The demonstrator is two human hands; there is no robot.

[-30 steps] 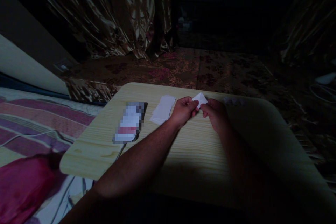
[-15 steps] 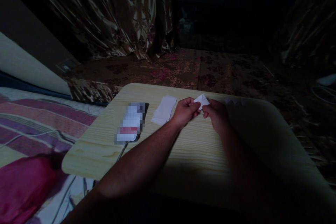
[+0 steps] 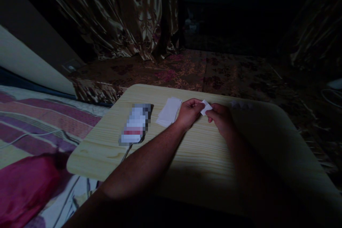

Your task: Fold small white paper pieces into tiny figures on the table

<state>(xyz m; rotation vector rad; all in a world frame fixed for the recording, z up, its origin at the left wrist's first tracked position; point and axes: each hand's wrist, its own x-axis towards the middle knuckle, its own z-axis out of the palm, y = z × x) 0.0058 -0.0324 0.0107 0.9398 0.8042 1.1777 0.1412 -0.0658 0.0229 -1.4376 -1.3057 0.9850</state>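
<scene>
A small folded piece of white paper (image 3: 206, 107) is held between both hands above the far part of the wooden table (image 3: 197, 153). My left hand (image 3: 190, 111) pinches its left side between thumb and fingers. On its right side my right hand (image 3: 220, 117) grips it, the thumb lying over the lower edge. Just left of my left hand lies a loose stack of white paper sheets (image 3: 169, 111). Beyond my right hand, several small folded paper pieces (image 3: 242, 105) rest in shadow in a row near the table's far edge.
A phone, blurred out (image 3: 135, 123), lies on the table's left with a cable (image 3: 126, 153) running off it. To the left is a bed with a striped cover (image 3: 53, 117) and a pink cloth (image 3: 29, 188). A patterned curtain (image 3: 144, 14) hangs behind.
The folded paper has changed from a triangle with its point up to a smaller, tilted four-sided shape. Both hands stay on it, and the view has shifted slightly.
</scene>
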